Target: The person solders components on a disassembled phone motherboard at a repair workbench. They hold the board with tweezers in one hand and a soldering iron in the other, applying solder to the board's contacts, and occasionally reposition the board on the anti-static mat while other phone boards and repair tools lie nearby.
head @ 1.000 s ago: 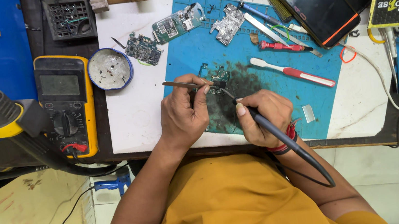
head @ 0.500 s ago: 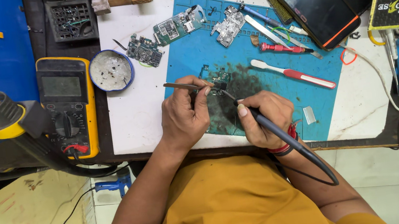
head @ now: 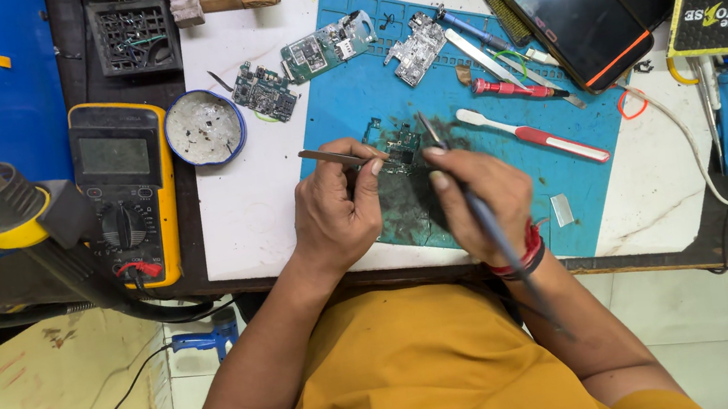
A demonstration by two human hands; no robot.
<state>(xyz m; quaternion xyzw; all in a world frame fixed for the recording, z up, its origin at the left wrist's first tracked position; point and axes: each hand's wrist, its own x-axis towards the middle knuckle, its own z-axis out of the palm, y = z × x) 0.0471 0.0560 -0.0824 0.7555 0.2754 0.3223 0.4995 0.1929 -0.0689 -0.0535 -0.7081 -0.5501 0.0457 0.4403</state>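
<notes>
We've got a small dark circuit board [head: 401, 154] lying on the sooty patch of the blue silicone work mat [head: 516, 202], near its front edge, right under both hands. Our left hand [head: 339, 213] is pinched shut on thin metal tweezers [head: 334, 156], tips resting at the board, probably to pin a part in place. Our right hand [head: 481, 193] is wrapped around a dark-handled soldering iron [head: 467, 195] like a pen, tip down on the same spot (cord trailing back over the wrist). On the white bench [head: 243, 221], a yellow multimeter [head: 122, 186] and a round blue flux tin [head: 204, 127] sit off to the left within reach, well apart from the board. A red-and-white toothbrush [head: 530, 134] lies just right of it.
</notes>
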